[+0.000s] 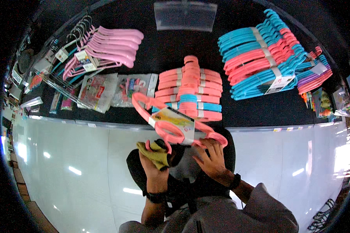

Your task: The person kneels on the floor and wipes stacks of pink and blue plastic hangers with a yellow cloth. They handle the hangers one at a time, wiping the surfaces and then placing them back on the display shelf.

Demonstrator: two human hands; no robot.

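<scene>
A coral-pink pack of hangers (169,131), banded with a white strip and carrying a yellow-and-white label, is tilted in front of me at the shelf's edge. My right hand (212,159) grips its lower right end, fingers on the pink plastic. A yellow-green cloth (156,158) is bunched in my left hand (154,171), just below the pack's hooks. Whether the left fingers also touch a hook is hidden by the cloth. Behind the pack, a stack of coral and blue hangers (190,85) lies on the dark shelf (256,112).
Blue and coral hanger packs (260,58) pile up at the right, with purple ones beyond. Pink hangers (114,44) lie at the left, near clear plastic packets (99,91). A clear sign holder (185,16) stands at the back. Pale shiny floor (77,155) lies below.
</scene>
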